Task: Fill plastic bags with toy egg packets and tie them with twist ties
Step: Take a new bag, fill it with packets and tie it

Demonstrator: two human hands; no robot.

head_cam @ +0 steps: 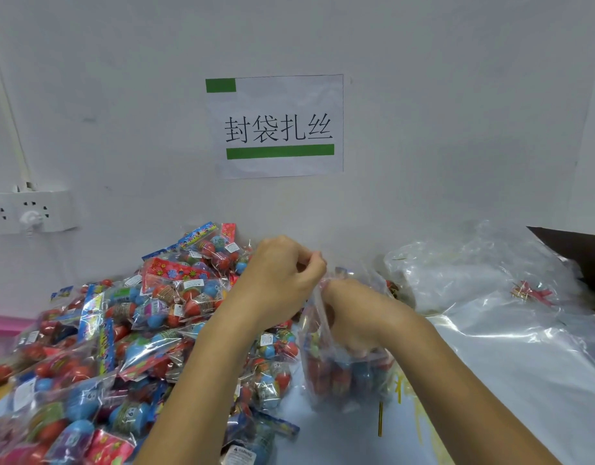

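Both hands' grip [318,280] on crinkly bag [346,374]

Heap of egg packets [121,330] piled on the bench [339,437] at left, against the wall. Filled bag [343,370] stands just right of it, both hands at its neck. Twist ties [380,419] beside it, perhaps touching. Empty bags [490,290] lie far right.

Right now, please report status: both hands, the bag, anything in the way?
Left hand pinching bag mouth. Right hand inside plastic bag, grip unclear. Bag upright, part filled, untied. Packet pile beside left arm, twist ties beside bag.
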